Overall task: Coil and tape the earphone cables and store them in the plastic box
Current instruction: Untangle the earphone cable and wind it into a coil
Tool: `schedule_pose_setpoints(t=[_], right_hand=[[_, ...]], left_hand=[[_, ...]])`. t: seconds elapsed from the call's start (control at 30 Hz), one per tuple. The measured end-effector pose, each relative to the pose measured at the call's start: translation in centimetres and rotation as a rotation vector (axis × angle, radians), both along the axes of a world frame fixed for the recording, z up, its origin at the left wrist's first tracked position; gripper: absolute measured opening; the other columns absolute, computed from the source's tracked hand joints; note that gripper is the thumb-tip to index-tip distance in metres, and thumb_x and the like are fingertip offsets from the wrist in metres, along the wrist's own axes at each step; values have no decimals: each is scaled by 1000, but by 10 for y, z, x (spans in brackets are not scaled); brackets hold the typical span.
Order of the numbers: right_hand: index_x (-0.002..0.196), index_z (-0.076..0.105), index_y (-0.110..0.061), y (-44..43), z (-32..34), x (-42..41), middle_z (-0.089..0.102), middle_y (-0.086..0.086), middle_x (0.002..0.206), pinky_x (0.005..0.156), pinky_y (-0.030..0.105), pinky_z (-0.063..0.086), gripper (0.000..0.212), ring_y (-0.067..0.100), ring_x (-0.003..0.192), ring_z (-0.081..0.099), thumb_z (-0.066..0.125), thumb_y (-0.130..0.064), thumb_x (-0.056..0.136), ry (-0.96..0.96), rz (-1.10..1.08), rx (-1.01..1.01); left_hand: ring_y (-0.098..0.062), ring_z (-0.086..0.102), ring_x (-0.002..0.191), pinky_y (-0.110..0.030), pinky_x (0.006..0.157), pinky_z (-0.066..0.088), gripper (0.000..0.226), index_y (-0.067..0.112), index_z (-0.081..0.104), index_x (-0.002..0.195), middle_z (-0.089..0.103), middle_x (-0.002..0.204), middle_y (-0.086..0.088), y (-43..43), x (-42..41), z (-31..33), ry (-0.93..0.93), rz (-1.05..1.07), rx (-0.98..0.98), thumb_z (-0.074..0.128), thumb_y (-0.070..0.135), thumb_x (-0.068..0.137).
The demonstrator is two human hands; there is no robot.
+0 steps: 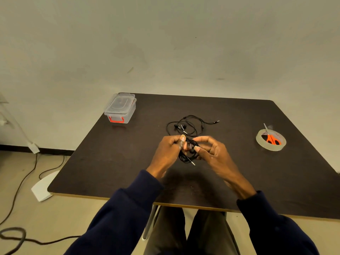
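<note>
**A:** Between the hands, what's hard to make out?

**B:** The coiled earphone bundle (189,155). It is black on the dark table (119,159) and half hidden by fingers (202,139). Its plug pokes out toward 5 o'clock. Something pale is on the left thumb; I cannot tell what.

**A:** And around it?

**B:** A loose earphone cable (191,124) lies just beyond, at 12 o'clock. The plastic box (120,108), lid on, sits at 10 o'clock. The tape roll (260,142) is at 2 o'clock, with the orange scissors (272,138) lying across it.

**A:** The grip?

**B:** The left hand (170,150) is curled tight and pinches the bundle's left side. The right hand (211,153) holds the right side with thumb and bent fingers, forefinger stretched over the top.
</note>
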State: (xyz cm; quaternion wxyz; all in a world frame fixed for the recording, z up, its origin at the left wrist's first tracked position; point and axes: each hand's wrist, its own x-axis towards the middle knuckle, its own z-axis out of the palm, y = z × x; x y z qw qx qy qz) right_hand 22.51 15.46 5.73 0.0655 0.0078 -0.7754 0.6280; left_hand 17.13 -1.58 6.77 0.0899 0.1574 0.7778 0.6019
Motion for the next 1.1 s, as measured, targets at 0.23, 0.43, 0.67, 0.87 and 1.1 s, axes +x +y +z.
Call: schedule_pose_setpoints(t=[0.23, 0.43, 0.67, 0.87, 1.1], right_hand=[[107, 74, -8, -7, -4, 3, 78, 1, 92, 69, 14, 52, 17, 3, 82, 73, 61, -2, 99, 17, -64, -44], [115, 69, -8, -5, -6, 2, 78, 7, 98, 69, 25, 60, 23, 16, 87, 73, 63, 3, 96, 31, -59, -132], [121, 63, -18, -7, -14, 3, 74, -2, 99, 79, 31, 63, 41, 11, 92, 74, 74, 4, 88, 275, -133, 229], [118, 71, -9, -3, -24, 9, 63, 6, 121, 93, 16, 53, 39, 11, 103, 62, 81, -6, 81, 585, -209, 729], [123, 69, -5, -1, -28, 14, 64, 15, 119, 91, 28, 58, 46, 24, 104, 66, 81, 4, 79, 644, -99, 898]], left_hand=[[-14, 62, 72, -44, 79, 55, 42, 17, 63, 71, 66, 75, -2, 3, 0, -3, 30, 2, -37, 47, 27, 109], [-12, 60, 71, -34, 75, 51, 43, 13, 66, 72, 68, 74, -1, 2, -3, -7, -30, -4, 5, 48, 28, 108], [-19, 62, 72, -37, 76, 50, 44, 15, 66, 69, 70, 78, -9, 3, -4, -7, -157, 2, 63, 50, 30, 108], [-21, 61, 71, -39, 73, 48, 42, 15, 69, 72, 68, 74, -10, 4, -2, -6, -187, 15, 62, 53, 32, 107], [-22, 61, 68, -40, 71, 48, 43, 4, 74, 82, 71, 70, -12, 5, -1, -12, -197, 42, 49, 56, 35, 105]])
